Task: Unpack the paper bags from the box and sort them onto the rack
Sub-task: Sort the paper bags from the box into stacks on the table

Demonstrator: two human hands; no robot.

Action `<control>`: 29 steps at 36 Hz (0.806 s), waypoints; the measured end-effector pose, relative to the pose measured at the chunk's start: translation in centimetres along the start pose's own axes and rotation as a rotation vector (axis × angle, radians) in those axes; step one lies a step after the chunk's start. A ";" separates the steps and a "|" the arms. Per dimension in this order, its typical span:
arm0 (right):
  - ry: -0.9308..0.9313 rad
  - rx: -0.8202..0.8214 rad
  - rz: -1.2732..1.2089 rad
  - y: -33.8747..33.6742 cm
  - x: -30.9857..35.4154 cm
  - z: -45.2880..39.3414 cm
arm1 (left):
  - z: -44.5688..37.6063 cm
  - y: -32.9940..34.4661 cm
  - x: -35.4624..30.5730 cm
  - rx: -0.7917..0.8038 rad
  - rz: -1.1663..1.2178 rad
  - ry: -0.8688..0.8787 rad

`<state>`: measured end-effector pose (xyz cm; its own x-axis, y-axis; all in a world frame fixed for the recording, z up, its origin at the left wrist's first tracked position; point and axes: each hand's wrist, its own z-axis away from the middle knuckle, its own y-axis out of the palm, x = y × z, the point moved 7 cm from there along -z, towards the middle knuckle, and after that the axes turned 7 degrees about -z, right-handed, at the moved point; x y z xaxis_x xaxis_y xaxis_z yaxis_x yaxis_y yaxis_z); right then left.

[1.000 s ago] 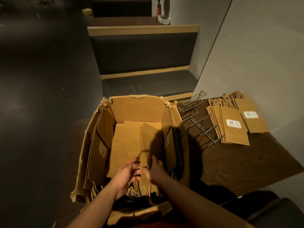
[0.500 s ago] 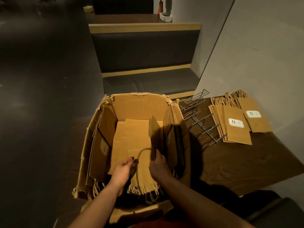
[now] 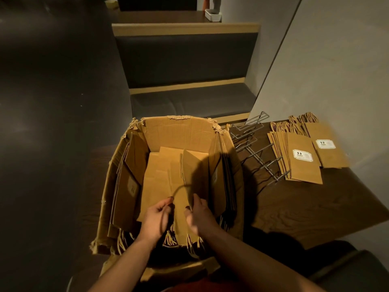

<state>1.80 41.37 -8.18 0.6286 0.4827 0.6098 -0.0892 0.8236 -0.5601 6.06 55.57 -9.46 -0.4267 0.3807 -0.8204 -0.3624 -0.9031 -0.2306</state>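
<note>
An open cardboard box (image 3: 174, 129) holds flat brown paper bags: some lie on the bottom, others lean against both side walls. Inside the box near its front, my right hand (image 3: 197, 216) grips the near edge of one paper bag (image 3: 192, 175), which stands tilted up on edge. My left hand (image 3: 156, 220) pinches a thin dark cord handle that arcs toward that bag. On the table to the right lies a grey wire rack (image 3: 255, 150), with nothing in its slots. Beyond it lie two fanned stacks of labelled paper bags (image 3: 303, 163).
The dark wooden table (image 3: 305, 209) runs along a grey wall (image 3: 336, 66) on the right. A padded bench seat (image 3: 189, 102) stands behind the box. A small white tray (image 3: 213, 15) sits on a far table. Dark floor lies to the left.
My right hand has raised one bag from flat on the pile to standing on edge. My left hand has taken hold of a cord handle and pulled it out.
</note>
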 end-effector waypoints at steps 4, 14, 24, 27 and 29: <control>-0.014 0.010 0.021 0.1 0.0 -0.1 | 0.5 0.6 -0.5 0.021 -0.126 0.089; -0.036 0.021 -0.158 -0.3 0.2 0.0 | 1.9 2.3 -2.6 0.282 0.282 0.045; 0.010 -0.066 -0.090 -1.6 -0.4 0.1 | 1.8 2.0 -1.7 0.180 0.102 0.022; 0.017 -0.126 -0.151 -2.0 -0.7 0.3 | 0.5 0.6 0.3 0.045 0.027 -0.094; 0.024 -0.076 -0.114 -1.6 -0.7 0.2 | 0.2 0.5 0.8 0.043 0.044 -0.128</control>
<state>1.36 39.82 -7.59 0.6494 0.3794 0.6590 0.0422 0.8473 -0.5294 5.37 55.49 -10.11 -0.5443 0.3660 -0.7548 -0.3752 -0.9110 -0.1711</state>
